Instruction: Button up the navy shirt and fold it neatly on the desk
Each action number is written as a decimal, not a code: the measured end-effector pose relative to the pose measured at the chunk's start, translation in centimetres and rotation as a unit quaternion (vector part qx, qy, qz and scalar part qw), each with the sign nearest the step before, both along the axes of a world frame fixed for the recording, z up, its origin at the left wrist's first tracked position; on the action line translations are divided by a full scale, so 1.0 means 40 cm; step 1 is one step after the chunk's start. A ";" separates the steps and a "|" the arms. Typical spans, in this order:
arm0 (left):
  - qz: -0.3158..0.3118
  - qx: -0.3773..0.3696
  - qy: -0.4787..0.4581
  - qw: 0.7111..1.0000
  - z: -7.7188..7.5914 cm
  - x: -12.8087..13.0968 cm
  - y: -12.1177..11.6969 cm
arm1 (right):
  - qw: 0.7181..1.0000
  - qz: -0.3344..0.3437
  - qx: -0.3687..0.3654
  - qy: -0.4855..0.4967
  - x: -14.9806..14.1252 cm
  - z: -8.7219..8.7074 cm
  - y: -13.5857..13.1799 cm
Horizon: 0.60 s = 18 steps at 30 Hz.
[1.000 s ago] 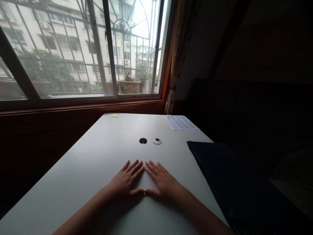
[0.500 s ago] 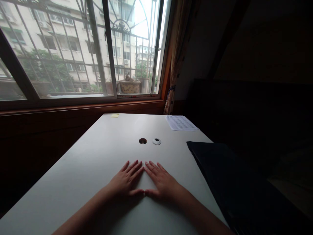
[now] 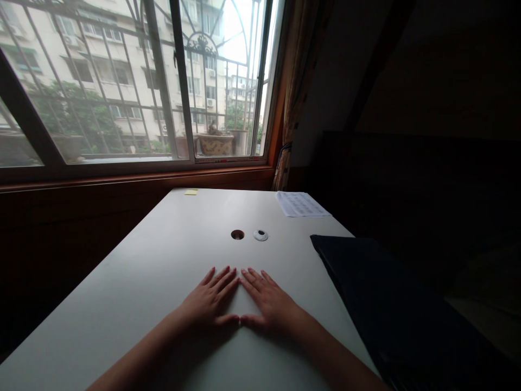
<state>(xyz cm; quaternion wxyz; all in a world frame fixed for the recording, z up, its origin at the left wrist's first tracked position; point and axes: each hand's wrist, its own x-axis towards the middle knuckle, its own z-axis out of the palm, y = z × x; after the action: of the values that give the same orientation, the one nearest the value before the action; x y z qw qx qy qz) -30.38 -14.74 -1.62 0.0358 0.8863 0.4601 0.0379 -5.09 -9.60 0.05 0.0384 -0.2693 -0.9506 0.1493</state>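
Observation:
My left hand (image 3: 214, 297) lies palm down on the white table (image 3: 134, 271), its fingers stretched out and pointing away from me. Beside it, my right hand (image 3: 268, 301) rests flat in the same manner. The two thumb tips meet or nearly meet, as do the index fingertips, framing a patch of tabletop. Neither hand holds anything. Beyond the fingertips is a round hole (image 3: 237, 234) in the tabletop. A white round cap (image 3: 261, 235) with a dark opening lies just right of the hole.
A dark blue folder-like item (image 3: 378, 293) covers the table's right edge. Printed sheets (image 3: 303, 205) lie at the far right corner, and a yellow sticky note (image 3: 191, 191) at the far left. Behind stand a barred window (image 3: 122, 81) and a tied curtain (image 3: 287, 136).

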 end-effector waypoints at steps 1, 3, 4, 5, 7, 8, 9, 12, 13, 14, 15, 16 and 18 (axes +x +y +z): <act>-0.001 0.001 -0.002 1.000 0.000 0.000 0.000 | 1.000 -0.001 -0.002 -0.001 -0.001 0.001 0.000; -0.004 0.003 -0.005 1.000 -0.002 -0.001 0.001 | 1.000 -0.003 -0.005 -0.002 -0.001 0.003 0.000; -0.004 0.004 -0.006 1.000 -0.003 -0.001 0.001 | 1.000 -0.003 -0.006 -0.002 -0.001 0.003 0.000; -0.004 0.004 -0.005 1.000 -0.004 -0.002 0.002 | 1.000 -0.004 -0.007 -0.001 -0.001 0.002 0.000; -0.002 0.006 -0.003 1.000 -0.006 -0.002 0.002 | 1.000 -0.003 -0.010 0.003 0.000 0.001 0.001; -0.001 0.008 -0.002 1.000 -0.006 -0.002 0.002 | 1.000 -0.002 -0.012 0.005 0.000 0.000 0.002; -0.001 0.010 -0.001 1.000 -0.007 -0.002 0.002 | 1.000 -0.001 -0.013 0.007 0.001 -0.002 0.002; -0.003 0.016 -0.001 1.000 -0.007 -0.002 0.001 | 1.000 0.001 -0.013 0.013 0.002 -0.005 0.003; -0.004 0.018 -0.001 1.000 -0.007 -0.002 0.000 | 1.000 0.001 -0.013 0.014 0.002 -0.006 0.003; -0.004 0.019 -0.001 1.000 -0.007 -0.002 0.000 | 1.000 0.002 -0.013 0.015 0.002 -0.006 0.003; -0.004 0.019 -0.001 1.000 -0.007 -0.001 0.000 | 1.000 0.001 -0.012 0.015 0.002 -0.006 0.003; -0.003 0.019 -0.002 1.000 -0.007 -0.001 0.000 | 1.000 0.000 -0.011 0.013 0.001 -0.005 0.003; -0.002 0.017 -0.001 1.000 -0.006 -0.001 0.000 | 1.000 -0.001 -0.008 0.012 0.000 -0.004 0.002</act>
<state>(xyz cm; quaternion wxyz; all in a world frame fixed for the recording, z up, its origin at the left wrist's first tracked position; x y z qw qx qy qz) -30.44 -14.75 -1.85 0.0211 0.8878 0.4572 0.0471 -5.08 -9.54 -0.12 0.0475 -0.2685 -0.9488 0.1597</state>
